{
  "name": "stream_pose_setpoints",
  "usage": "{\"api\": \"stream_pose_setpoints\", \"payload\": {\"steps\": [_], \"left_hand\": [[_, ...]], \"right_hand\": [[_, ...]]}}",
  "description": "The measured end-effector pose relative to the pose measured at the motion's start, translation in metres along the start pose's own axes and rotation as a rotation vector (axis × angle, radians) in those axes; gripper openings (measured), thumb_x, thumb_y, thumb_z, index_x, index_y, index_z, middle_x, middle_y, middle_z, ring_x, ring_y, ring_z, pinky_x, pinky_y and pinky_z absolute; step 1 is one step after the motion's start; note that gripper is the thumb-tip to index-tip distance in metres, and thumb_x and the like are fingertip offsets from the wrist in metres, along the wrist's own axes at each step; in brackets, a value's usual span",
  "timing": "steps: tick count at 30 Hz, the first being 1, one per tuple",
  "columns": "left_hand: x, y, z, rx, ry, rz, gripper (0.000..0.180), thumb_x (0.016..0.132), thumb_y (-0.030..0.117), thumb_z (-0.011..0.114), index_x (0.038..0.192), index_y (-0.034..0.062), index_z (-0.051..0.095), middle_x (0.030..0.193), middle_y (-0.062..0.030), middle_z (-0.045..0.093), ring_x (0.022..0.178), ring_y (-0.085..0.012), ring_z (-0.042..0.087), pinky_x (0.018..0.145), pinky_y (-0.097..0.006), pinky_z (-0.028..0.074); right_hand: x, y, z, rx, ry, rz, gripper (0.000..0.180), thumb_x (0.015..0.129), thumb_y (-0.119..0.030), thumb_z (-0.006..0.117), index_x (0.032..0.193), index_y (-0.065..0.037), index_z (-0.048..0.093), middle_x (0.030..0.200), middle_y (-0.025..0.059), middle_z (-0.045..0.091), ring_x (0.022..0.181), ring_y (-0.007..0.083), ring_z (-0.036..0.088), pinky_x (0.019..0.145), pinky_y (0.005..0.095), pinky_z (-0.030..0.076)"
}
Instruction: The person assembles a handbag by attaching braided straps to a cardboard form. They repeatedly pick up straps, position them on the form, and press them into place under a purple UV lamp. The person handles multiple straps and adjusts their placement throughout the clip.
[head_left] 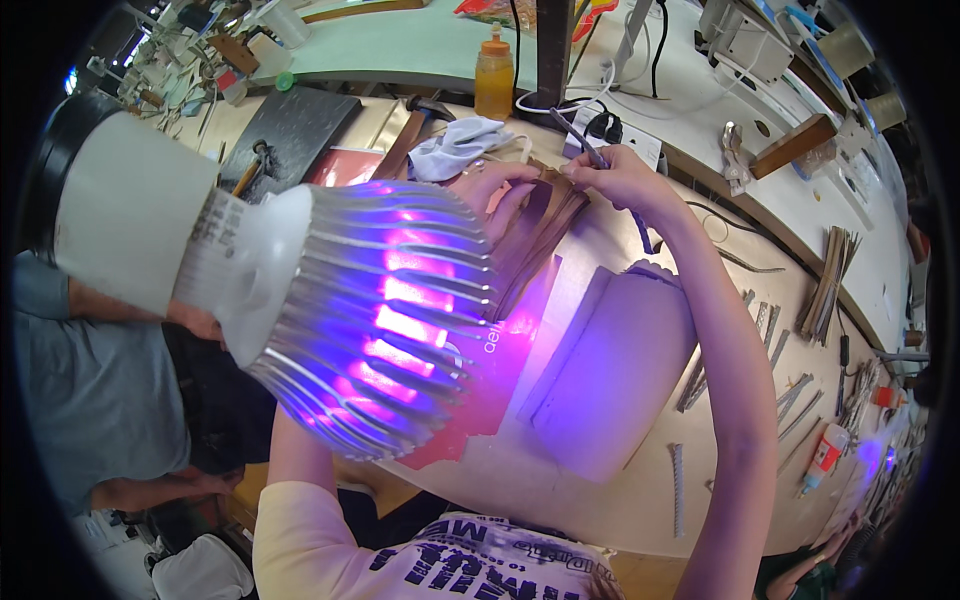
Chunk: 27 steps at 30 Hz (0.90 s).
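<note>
Left hand (497,188): I clamp it on the brown strips (540,235), upper centre of the frame.
Right hand (612,172): pinched around a pen (577,137).
Care: I brace the strips flat against the table (600,500) and keep the pen tip steady.

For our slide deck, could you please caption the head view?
Both hands, left and right, hold brown leather strips beside a finned violet-glowing lamp.

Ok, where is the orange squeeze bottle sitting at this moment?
In the head view the orange squeeze bottle stands upright at the top centre, on the far side of the workbench, just left of a dark post and behind the white cloth.
</note>
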<state>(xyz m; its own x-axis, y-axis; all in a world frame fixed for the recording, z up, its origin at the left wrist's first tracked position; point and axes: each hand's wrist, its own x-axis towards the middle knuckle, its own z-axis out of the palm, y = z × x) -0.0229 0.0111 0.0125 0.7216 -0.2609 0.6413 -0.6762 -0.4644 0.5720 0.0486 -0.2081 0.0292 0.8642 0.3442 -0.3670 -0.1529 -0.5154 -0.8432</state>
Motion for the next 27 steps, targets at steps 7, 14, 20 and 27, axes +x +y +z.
{"api": "stream_pose_setpoints", "payload": {"steps": [7,14,20,27], "left_hand": [[0.005,-0.003,0.012,-0.098,-0.085,-0.228,0.040,0.086,0.004,0.068,0.122,0.0029,0.051,0.088,-0.0078,0.072,0.084,-0.0152,0.068,0.076,-0.027,0.050],[0.021,-0.005,0.008,-0.254,-0.176,-0.458,0.040,0.086,0.004,0.067,0.122,0.0023,0.049,0.088,-0.0055,0.071,0.081,-0.0076,0.063,0.073,-0.024,0.048],[0.028,-0.012,0.006,-0.425,-0.304,-0.642,0.040,0.087,0.003,0.066,0.122,0.0014,0.047,0.086,-0.0052,0.069,0.082,-0.0056,0.062,0.073,-0.022,0.048],[0.034,-0.024,0.004,-0.696,-0.327,-0.727,0.041,0.086,0.001,0.064,0.123,-0.0005,0.047,0.088,-0.0067,0.069,0.083,-0.0092,0.064,0.077,-0.024,0.050]], "right_hand": [[-0.003,-0.006,0.003,0.083,-0.005,-0.021,0.042,0.083,-0.046,0.071,0.094,-0.006,0.072,0.078,0.0020,0.065,0.052,0.0049,0.041,0.045,0.0230,0.030],[-0.009,-0.015,-0.006,-0.059,-0.109,-0.011,0.043,0.084,-0.048,0.072,0.088,-0.005,0.073,0.068,-0.0019,0.061,0.056,0.0025,0.042,0.047,0.0218,0.028],[-0.010,-0.012,-0.003,-0.050,-0.039,-0.183,0.034,0.080,-0.035,0.079,0.087,-0.002,0.071,0.074,0.0007,0.065,0.066,0.0060,0.055,0.061,0.0242,0.042],[-0.024,-0.020,-0.001,-0.222,-0.008,-0.316,0.026,0.081,-0.026,0.076,0.085,-0.001,0.071,0.080,0.0084,0.070,0.077,0.0165,0.064,0.075,0.0318,0.049]]}}
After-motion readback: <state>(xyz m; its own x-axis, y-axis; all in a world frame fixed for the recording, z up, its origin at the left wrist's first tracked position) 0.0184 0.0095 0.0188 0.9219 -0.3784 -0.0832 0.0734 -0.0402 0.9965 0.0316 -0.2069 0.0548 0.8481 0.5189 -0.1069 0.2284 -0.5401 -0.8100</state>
